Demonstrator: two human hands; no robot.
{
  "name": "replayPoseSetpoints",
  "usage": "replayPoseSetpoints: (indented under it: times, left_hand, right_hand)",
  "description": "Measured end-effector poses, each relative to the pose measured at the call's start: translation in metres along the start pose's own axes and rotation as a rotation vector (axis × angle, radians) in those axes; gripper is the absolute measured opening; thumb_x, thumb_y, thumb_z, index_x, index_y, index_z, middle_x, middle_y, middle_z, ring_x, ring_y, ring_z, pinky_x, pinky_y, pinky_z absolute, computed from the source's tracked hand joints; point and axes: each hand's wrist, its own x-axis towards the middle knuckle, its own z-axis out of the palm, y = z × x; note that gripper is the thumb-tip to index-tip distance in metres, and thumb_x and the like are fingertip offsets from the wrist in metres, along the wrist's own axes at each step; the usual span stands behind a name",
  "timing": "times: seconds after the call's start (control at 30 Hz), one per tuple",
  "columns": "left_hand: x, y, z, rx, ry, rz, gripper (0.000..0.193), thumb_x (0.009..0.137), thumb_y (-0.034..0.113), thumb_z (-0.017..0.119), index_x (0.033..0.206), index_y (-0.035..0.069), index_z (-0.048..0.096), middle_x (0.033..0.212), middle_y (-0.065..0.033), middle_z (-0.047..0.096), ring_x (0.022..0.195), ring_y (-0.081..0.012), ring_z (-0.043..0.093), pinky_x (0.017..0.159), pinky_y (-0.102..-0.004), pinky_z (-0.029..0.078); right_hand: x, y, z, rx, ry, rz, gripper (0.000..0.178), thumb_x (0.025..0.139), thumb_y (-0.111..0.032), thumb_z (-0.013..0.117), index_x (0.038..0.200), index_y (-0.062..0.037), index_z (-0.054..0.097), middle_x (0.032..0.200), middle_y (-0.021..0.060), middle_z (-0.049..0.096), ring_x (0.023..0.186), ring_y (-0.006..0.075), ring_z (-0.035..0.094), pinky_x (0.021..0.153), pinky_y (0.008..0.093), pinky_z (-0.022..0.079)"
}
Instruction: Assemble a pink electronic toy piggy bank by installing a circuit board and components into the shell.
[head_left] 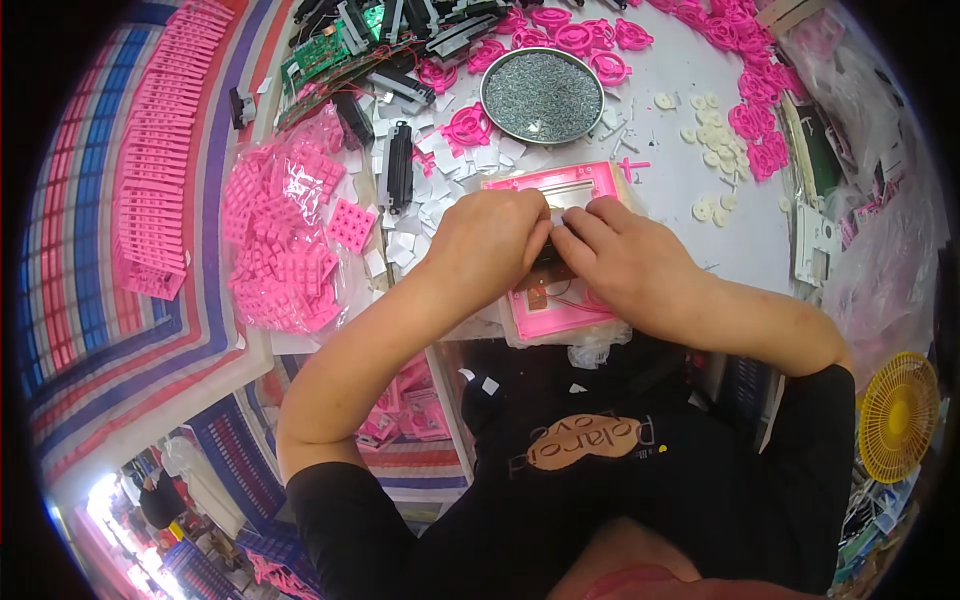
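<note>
A pink plastic casing (560, 322) lies open on the table in front of me, with a dark part, a copper-coloured patch and a wire inside. My left hand (492, 238) is over its left side, fingers curled and pinched together. From the other side my right hand (635, 262) reaches in, its fingers bent and closed close to the left fingertips. A small whitish bit shows between the two hands, too covered to name. Under the casing lies clear plastic film (590, 355).
Beyond the casing stands a round dish (543, 95) of small metal pieces. White paper squares (435, 212), black modules (398, 168) and a bag of pink keypads (290, 220) lie left. Off-white discs (718, 140) and pink rings (755, 120) lie right. A yellow fan (898, 417) stands lower right.
</note>
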Motion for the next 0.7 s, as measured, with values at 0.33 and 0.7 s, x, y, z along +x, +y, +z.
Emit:
replayPoseSetpoints:
  times: [0.33, 0.7]
  left_hand:
    - [-0.008, -0.010, -0.008, -0.228, -0.067, 0.031, 0.011, 0.087, 0.009, 0.070, 0.092, 0.000, 0.068, 0.081, -0.0142, 0.065, 0.073, -0.0279, 0.062, 0.067, -0.0374, 0.049]
    - [-0.001, -0.007, -0.007, -0.362, -0.072, -0.068, 0.010, 0.086, 0.007, 0.073, 0.092, 0.001, 0.067, 0.084, -0.0049, 0.058, 0.072, -0.0129, 0.056, 0.065, -0.0288, 0.046]
  right_hand:
    - [-0.002, 0.014, 0.000, 0.326, 0.058, 0.111, 0.056, 0.070, -0.004, 0.076, 0.122, -0.0022, 0.056, 0.111, 0.0108, 0.061, 0.103, 0.0310, 0.057, 0.085, 0.0394, 0.053]
    - [-0.003, 0.021, 0.004, 0.301, 0.034, 0.095, 0.047, 0.070, -0.007, 0.078, 0.114, -0.0092, 0.062, 0.109, 0.0073, 0.061, 0.102, 0.0289, 0.057, 0.080, 0.0382, 0.055]
